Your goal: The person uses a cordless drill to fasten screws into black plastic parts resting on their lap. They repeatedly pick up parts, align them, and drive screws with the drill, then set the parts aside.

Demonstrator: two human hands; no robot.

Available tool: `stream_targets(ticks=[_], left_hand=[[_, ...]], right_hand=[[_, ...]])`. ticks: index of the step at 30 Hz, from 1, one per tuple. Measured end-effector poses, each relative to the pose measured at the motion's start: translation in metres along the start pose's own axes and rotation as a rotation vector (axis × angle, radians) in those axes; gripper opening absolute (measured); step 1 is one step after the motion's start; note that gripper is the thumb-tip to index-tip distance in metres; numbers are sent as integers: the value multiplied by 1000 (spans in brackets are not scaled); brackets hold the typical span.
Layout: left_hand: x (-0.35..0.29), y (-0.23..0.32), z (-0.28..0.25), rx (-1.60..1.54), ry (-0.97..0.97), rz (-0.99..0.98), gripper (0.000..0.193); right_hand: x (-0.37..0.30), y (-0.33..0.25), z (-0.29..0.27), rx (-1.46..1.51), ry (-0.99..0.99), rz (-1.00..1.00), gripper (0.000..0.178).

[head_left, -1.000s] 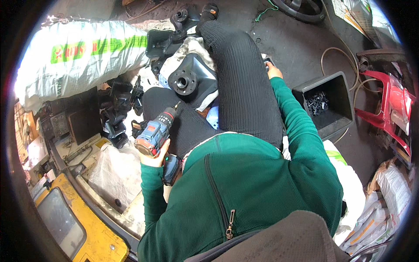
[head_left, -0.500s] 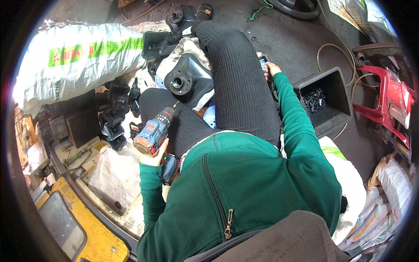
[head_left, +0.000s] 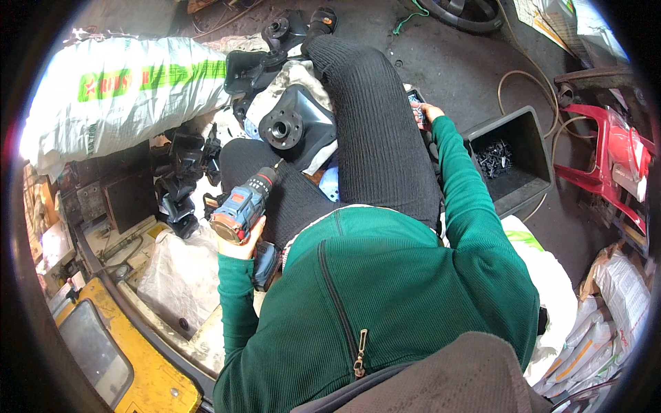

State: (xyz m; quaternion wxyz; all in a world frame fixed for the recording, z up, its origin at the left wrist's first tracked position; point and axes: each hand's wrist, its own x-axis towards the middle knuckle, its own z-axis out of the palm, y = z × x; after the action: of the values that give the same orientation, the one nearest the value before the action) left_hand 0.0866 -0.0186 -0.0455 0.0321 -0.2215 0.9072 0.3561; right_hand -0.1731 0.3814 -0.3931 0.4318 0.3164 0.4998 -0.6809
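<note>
My left hand [head_left: 249, 242] is wrapped round the grip of a blue and black cordless drill [head_left: 242, 205], its chuck pointing away over my left thigh. Between my legs lies a black part with a square flared base and a round drilled flange [head_left: 282, 129], its central hole facing up. My right hand [head_left: 429, 113] reaches beside my right knee to a small dark tray [head_left: 413, 96] with small shiny pieces in it. Its fingers are bent together at the tray; what they pinch, if anything, is too small to make out.
A black bin [head_left: 530, 172] of dark screws stands to the right, near a red plastic stool [head_left: 602, 155]. More black parts [head_left: 180, 162] lie to the left, below a big white sack [head_left: 158, 113]. A yellow machine panel [head_left: 138, 344] is at lower left; a hose [head_left: 506, 89] crosses the floor.
My right hand has shifted slightly toward the left at the small tray, its fingers further over it. The drill stays in my left hand, almost unmoved.
</note>
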Motion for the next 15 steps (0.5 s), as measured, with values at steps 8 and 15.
stream_targets(ticks=[8, 15], left_hand=[[-2, 12, 3, -102, 8, -5, 64], [-7, 43, -9, -183, -23, -2, 56]], right_hand=[[6, 6, -9, 149, -21, -7, 27], [-39, -25, 3, 518, -366, -333, 31]])
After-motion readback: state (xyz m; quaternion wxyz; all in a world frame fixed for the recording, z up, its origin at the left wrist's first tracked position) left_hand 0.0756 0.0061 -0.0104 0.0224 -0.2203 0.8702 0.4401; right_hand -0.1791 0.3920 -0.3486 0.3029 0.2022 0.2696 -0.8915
